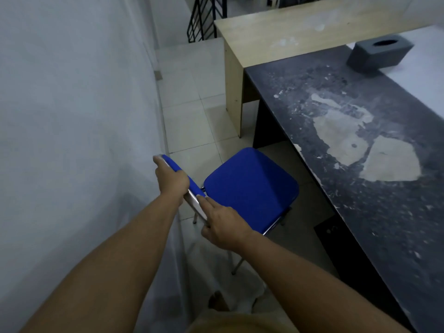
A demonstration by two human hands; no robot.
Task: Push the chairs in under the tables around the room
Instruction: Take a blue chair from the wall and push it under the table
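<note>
A blue padded chair (249, 188) with a chrome frame stands on the tiled floor beside the dark worn table (374, 212). Its seat faces the table and its front edge lies near the table's edge, not under it. The chair's backrest (189, 186) runs along the white wall. My left hand (171, 180) grips the far part of the backrest top. My right hand (223, 224) holds the near end of the backrest on its chrome frame, fingers stretched along it.
A white wall (77, 140) runs close along the left, leaving a narrow tiled aisle (192, 111). A beige wooden desk (300, 32) stands beyond the dark table. A grey tissue box (379, 54) sits on the far tabletop. Black stair railing (206, 18) is at the back.
</note>
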